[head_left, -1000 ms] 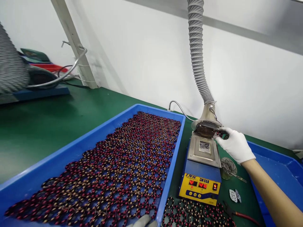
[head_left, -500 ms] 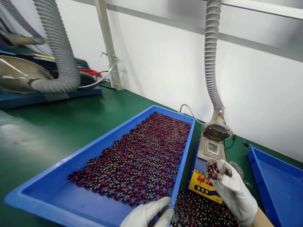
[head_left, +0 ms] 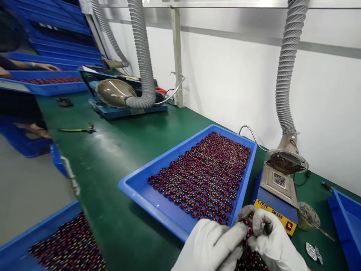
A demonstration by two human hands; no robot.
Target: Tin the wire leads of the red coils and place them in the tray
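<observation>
My left hand (head_left: 216, 246) and my right hand (head_left: 272, 235), both in white gloves with grey-stained fingertips on the right, meet at the lower middle of the view. Between their fingertips is a small dark ring coil (head_left: 248, 226) with red marks, its lower part partly covered by the fingers. Fingers of both hands are closed at the coil. Below them lies a pile of similar ring coils (head_left: 251, 259), partly hidden by the gloves. Just beyond, a blue tray (head_left: 169, 222) holds many ring coils (head_left: 203, 173) laid flat in close rows.
Right of the tray stands a blue-and-yellow solder pot (head_left: 278, 214) under an extraction hose (head_left: 286, 75). A round dish (head_left: 308, 215) and silvery scraps (head_left: 313, 252) lie beside it. Another blue tray (head_left: 344, 226) is at right. Pliers (head_left: 76, 130) lie left; a co-worker's hand (head_left: 46, 67) shows far left.
The view has swung left, so the tray and solder pot appear farther right. My right hand has lowered the ring coil, and my left hand has left the tray's edge to meet it.
</observation>
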